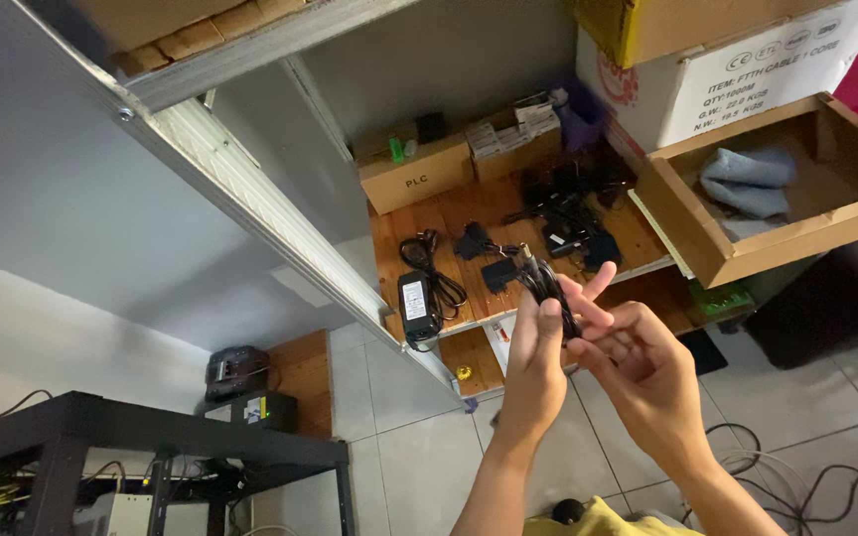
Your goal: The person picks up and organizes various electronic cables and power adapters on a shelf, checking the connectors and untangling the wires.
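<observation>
Two hands, left hand (533,372) and right hand (638,362), together hold one coiled black cable (546,285). One wooden shelf (449,213) carries one long black power brick (414,303), one small cardboard box (416,174) and several black adapters, too tangled to count.

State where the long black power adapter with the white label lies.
In the head view, the power adapter lies at the wooden shelf's front left edge, beside a coiled black cable.

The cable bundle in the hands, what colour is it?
Black. The cable bundle shows best in the head view, pinched between the left hand and right hand.
</observation>
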